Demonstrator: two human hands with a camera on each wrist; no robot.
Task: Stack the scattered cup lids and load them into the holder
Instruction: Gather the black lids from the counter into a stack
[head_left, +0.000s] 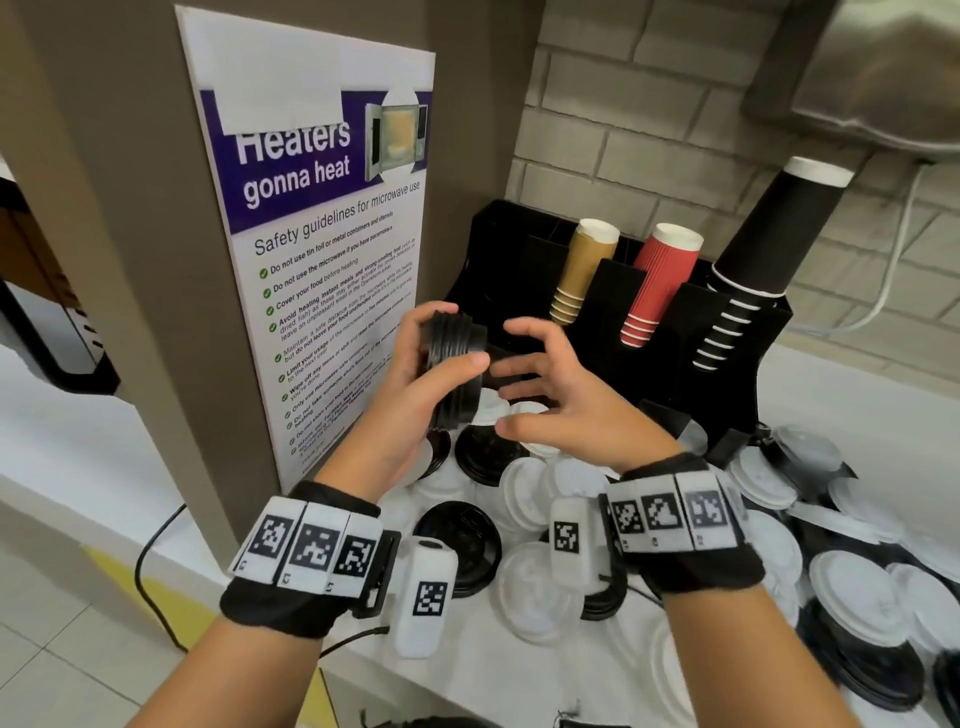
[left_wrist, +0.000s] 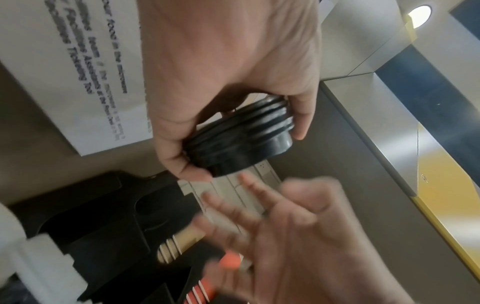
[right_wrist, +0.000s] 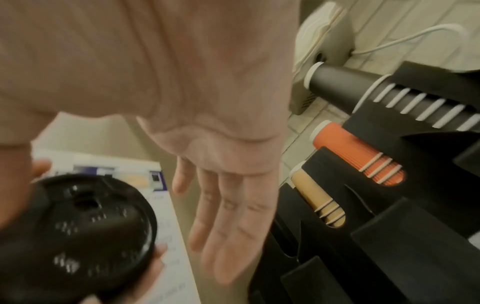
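**Left hand holding nested black lid stack, right hand open beside it**

The left hand (head_left: 415, 384) is gripping a short stack of black round plastic cup lids (head_left: 453, 364), thumb on one side of the rims, fingers curling round the other, held on edge above the white counter (head_left: 78, 467) in front of the black multi-slot cup-and-lid holder (head_left: 670, 332). The right hand (head_left: 556, 395) is hovering just beside the stack, fingers spread and loose, holding nothing.

Handling, as a judgement: the lids are looking light, thin and slightly flexible, with smooth slippery rims; nested, they are likely sliding apart if squeezed unevenly. Best hold is across the stack's rim edges, with a second hand capping an end. Loose white and black lids (head_left: 524, 499) are lying scattered on the counter below, so loading is far from done.
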